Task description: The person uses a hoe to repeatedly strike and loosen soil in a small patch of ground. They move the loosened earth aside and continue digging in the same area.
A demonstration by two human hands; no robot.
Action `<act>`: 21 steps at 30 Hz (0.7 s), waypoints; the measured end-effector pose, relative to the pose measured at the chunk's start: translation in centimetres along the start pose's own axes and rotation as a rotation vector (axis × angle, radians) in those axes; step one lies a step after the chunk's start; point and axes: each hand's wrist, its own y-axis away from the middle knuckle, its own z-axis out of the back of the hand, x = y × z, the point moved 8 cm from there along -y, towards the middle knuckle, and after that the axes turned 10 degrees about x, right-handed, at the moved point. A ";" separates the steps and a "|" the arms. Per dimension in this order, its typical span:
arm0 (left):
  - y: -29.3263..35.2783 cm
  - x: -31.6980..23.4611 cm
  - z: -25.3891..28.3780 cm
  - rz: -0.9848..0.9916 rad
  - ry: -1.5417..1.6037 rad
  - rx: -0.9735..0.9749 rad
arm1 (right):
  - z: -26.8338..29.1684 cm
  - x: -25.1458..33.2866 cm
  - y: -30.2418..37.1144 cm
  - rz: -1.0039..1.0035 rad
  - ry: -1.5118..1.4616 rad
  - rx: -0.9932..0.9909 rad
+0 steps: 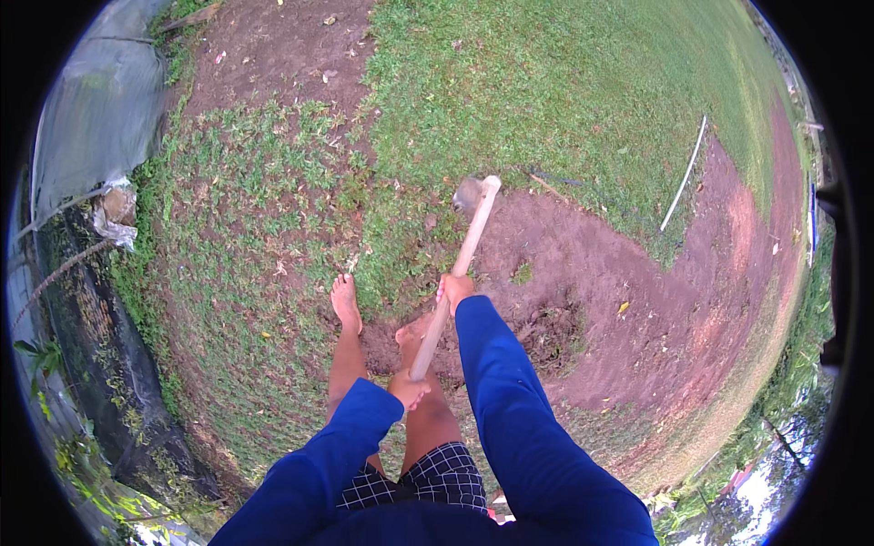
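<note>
A hoe with a pale, thick wooden handle [470, 244] slants up and away from me. Its greyish blade [468, 196] is at the far end, beside the border of grass and bare soil, partly blurred. My right hand [456, 289] is wrapped round the middle of the handle. Lower down, near my knees, my left hand [407, 389] grips the near end. Below the handle lies loose, broken brown soil [546, 332]. My bare left foot [345, 300] rests on grass, and the right foot [411, 329] is partly behind the handle.
Green grass [510, 91] covers the far ground, with bare soil [628, 318] to the right. A thin white pole [684, 173] lies at the right. Grey sheeting [100, 118] and a dark sheet-covered edge [118, 364] run along the left, near a crumpled bag [116, 209].
</note>
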 end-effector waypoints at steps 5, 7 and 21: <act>12.3 14.3 -3.5 0.252 0.147 0.035 | -0.4 -14.8 12.6 -0.190 -0.083 0.088; 14.5 15.3 -4.0 0.195 0.104 0.067 | 0.5 -13.6 15.6 -0.111 -0.081 0.055; 3.4 5.7 -1.4 0.240 0.422 0.281 | -0.2 -6.2 2.6 0.001 0.111 -0.047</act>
